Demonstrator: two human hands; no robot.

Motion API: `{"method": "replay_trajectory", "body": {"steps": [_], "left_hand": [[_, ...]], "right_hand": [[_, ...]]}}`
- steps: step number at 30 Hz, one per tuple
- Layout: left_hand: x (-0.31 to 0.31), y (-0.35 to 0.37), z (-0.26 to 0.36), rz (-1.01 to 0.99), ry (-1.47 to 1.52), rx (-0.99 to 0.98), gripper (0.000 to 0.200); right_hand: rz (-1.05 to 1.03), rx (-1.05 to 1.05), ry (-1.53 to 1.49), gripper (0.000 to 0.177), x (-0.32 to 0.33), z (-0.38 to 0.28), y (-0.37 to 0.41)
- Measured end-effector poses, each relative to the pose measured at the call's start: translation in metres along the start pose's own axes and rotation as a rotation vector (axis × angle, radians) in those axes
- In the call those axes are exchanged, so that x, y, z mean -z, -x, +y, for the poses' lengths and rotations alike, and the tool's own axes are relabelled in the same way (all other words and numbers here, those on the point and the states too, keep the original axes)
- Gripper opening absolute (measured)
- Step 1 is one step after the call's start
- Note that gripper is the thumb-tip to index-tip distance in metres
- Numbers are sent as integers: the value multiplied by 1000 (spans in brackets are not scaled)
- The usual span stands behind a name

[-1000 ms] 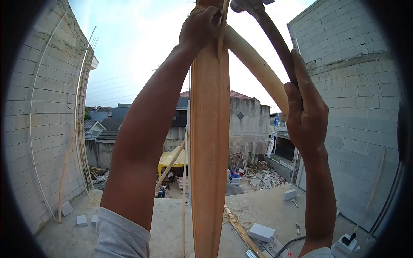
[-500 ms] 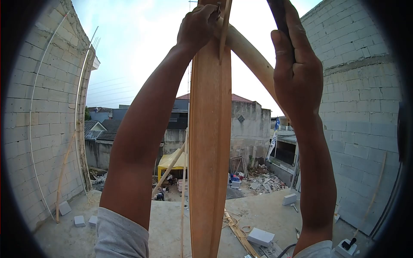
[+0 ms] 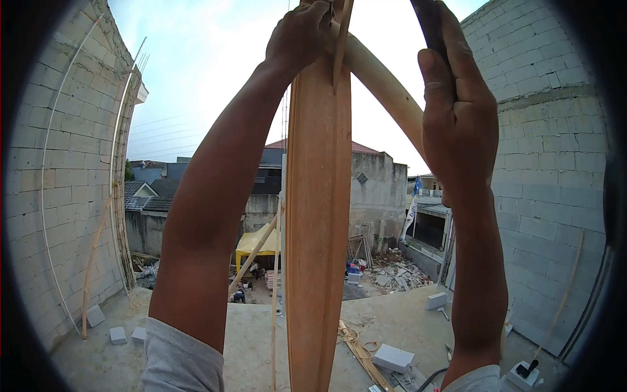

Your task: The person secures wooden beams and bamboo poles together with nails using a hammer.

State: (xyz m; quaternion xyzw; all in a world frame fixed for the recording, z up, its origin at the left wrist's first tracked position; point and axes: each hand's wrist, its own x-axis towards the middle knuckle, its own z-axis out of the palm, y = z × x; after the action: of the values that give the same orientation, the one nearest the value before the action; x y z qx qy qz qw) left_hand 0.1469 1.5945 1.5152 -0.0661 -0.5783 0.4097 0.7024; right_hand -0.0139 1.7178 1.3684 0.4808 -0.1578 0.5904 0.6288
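Observation:
An upright brown wooden post (image 3: 317,228) with grooved edges stands straight in front of me. My left hand (image 3: 297,36) is raised to its top, fingers pinched around what looks like a thin nail (image 3: 331,9) against the wood. Beside the fingers a narrow wooden strip (image 3: 341,49) runs along the post. My right hand (image 3: 460,111) is lifted to the right, wrapped around the dark handle of what looks like a hammer (image 3: 431,29); its head is out of view. Behind, a round pale pole (image 3: 385,88) slants from the post's top down behind my right hand.
Block walls (image 3: 65,163) (image 3: 542,176) rise on both sides. White blocks (image 3: 393,358) and wooden strips (image 3: 362,356) lie on the concrete floor (image 3: 255,346). A thin prop (image 3: 275,294) stands left of the post. Beyond the floor's edge are rubble (image 3: 401,271) and a yellow canopy (image 3: 255,242).
My right hand has shifted slightly right and down with the handle. The left hand stays at the top of the post, a little higher in view.

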Motion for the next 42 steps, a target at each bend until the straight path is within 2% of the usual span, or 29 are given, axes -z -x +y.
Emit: {"method": "replay_trajectory", "body": {"steps": [2,3,6,7,9,11,12,13,16,18,20,22,24,26,30,32,33,34,36,37,38,40,41,42], "left_hand": [[0,-1,4,-70,-22,157,20],[0,0,6,-73,-21,158,20],[3,1,9,-68,-94,118,20],[5,1,10,-60,-31,165,19],[6,1,6,-54,32,210,18],[5,1,-1,-47,-91,53,18],[4,2,0,-49,-93,51,18],[4,3,0,-15,-73,27,17],[1,2,-1,21,-57,0,16],[3,2,-1,19,-61,-1,16],[7,2,5,-39,-34,111,16],[7,1,6,-36,-31,128,16],[4,3,5,-37,-23,148,16],[1,4,1,53,31,57,16],[4,1,0,3,-54,51,16],[5,-2,5,-53,-142,91,17],[5,-2,4,-54,-145,90,17],[5,-2,4,-52,-144,98,18],[4,-2,6,-50,-147,105,18],[5,-2,8,-56,-110,133,18],[6,-2,9,-62,-72,160,18],[5,-3,4,-49,-97,121,18],[5,-3,2,-42,-120,86,18],[5,-2,1,-40,-120,89,18]], "right_hand": [[-82,-157,-78,44,14,-7,-3],[-82,-160,-78,44,12,-4,-4],[115,154,-195,48,0,9,-15],[118,151,-194,48,4,6,-13],[-76,-128,-220,48,15,-4,-7],[-62,-78,-230,48,8,2,-3],[-50,-26,-240,47,7,-1,-5],[-63,-180,-163,47,9,-17,-1],[-124,-248,-309,47,11,-15,-6],[-73,-220,-320,47,-3,-4,-5],[-25,-197,-326,47,-21,9,1],[64,-5,-56,44,-32,15,5],[-287,-243,48,45,-30,16,4],[-258,-219,47,44,-39,22,7],[-275,-212,24,44,-4,3,-2],[-136,-222,-302,47,18,-19,-11],[19,45,-247,47,5,6,-11],[93,101,-292,46,5,4,-14],[332,356,-159,45,0,16,-31],[271,247,-336,45,16,-9,-31],[530,345,-143,45,0,-31,-47],[347,461,-575,44,10,-13,-47],[347,465,-576,44,3,-10,-41],[333,254,-366,43,-12,-5,-27]]}}
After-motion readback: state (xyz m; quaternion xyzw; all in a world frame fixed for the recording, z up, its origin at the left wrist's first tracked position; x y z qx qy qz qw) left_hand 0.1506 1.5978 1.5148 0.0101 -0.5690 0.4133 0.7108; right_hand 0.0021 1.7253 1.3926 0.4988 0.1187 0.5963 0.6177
